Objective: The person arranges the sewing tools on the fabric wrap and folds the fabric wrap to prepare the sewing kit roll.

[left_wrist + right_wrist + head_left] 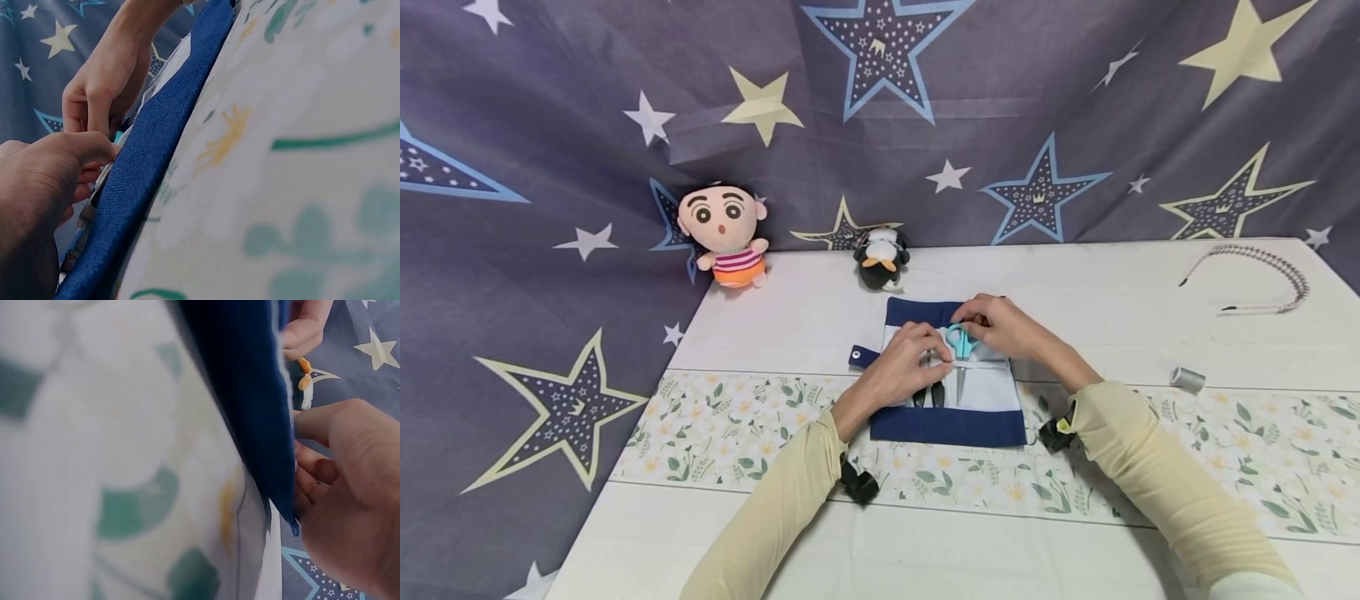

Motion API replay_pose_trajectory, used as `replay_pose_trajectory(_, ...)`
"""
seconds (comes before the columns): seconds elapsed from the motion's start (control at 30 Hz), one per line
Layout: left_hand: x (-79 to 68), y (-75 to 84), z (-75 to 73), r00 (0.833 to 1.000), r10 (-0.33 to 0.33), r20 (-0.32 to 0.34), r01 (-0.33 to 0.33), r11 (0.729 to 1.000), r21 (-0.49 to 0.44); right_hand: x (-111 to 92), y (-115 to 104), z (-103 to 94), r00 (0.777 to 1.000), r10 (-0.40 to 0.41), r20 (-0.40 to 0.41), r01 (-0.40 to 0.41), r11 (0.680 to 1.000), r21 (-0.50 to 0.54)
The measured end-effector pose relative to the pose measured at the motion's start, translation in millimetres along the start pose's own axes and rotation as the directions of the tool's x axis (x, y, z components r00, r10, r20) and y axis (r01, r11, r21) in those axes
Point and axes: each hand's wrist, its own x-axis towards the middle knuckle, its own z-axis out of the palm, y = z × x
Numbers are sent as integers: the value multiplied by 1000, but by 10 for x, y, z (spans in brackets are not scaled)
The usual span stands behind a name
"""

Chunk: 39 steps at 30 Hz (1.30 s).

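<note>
Laid on the white lining of an unfolded navy pouch (947,427), midway across the worktop (1000,558), with turquoise-handled scissors (962,343) apparently passing under a white band (988,365) and pointing toward 6 o'clock. Gripped at the handles, by all appearances, from between 1 and 2 o'clock in the curled fingers of the right hand (1000,325). Steadied from 9 o'clock by the left hand (904,362), seemingly pinching the band between thumb and fingers. Flanked near 7 o'clock by dark-handled tools (937,394), already in the pouch. Judged well along, with tools stowed and scissors almost seated; likely left to finish by releasing the scissors, folding the pouch and fastening a loose snap strap (863,357) at 9 o'clock. Surrounded farther out by a penguin toy (881,260) near 11 o'clock, a doll (737,265) at 10, a small grey cylinder (1187,379) at 3 and a headband (1292,277) between 2 and 3. Backed at 12 o'clock by a star-patterned curtain (985,125).
</note>
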Motion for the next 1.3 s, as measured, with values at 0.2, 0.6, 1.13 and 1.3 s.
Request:
replay_pose_trajectory(0.2,1,-4,-2,1000,-4,6,4,1000,-4,-14,-35,19,1000,-18,0,18,1000,11)
replay_pose_trajectory(0.6,11,10,-11,1000,-17,20,17,1000,2,-38,-68,35,1000,-10,-2,10,1000,19)
replay_pose_trajectory(1.13,17,19,-11,999,-42,24,42,999,21,-37,-76,30,1000,0,-12,0,1000,20)
replay_pose_trajectory(1.3,10,16,-13,998,-51,26,51,999,14,-55,-76,2,999,27,-26,-26,999,21)
